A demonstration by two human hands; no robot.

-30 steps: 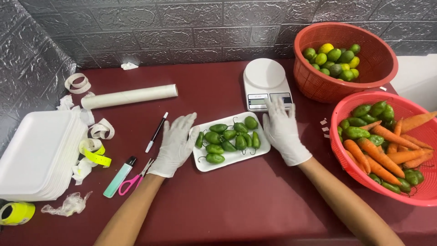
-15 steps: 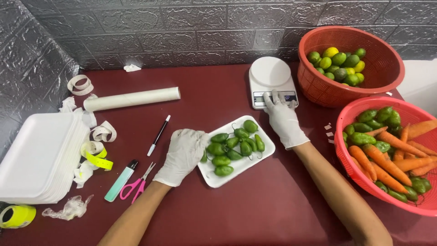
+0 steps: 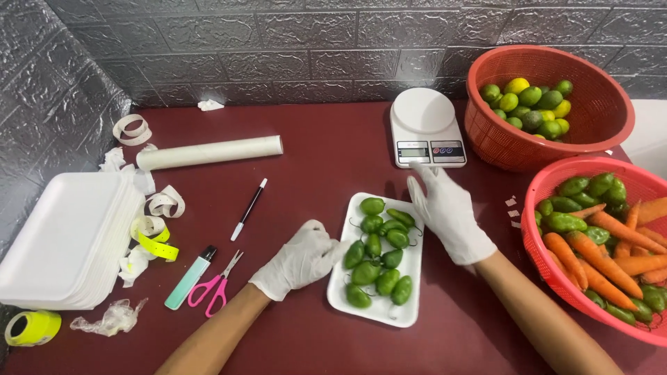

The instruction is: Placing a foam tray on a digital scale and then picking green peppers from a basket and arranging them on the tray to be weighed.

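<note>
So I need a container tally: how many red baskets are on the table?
2. One basket sits at the back right and holds limes; the other basket is at the right edge, with carrots and green peppers.

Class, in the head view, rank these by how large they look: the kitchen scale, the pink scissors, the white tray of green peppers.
1. White tray
2. Kitchen scale
3. Pink scissors
The tray lies nearer the camera, which adds to its apparent size.

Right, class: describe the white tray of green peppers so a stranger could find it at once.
On the dark red table, look below the white kitchen scale, between the two gloved hands. The tray is flat, rectangular white foam; unlike the round red baskets, it holds only small green peppers.
</note>
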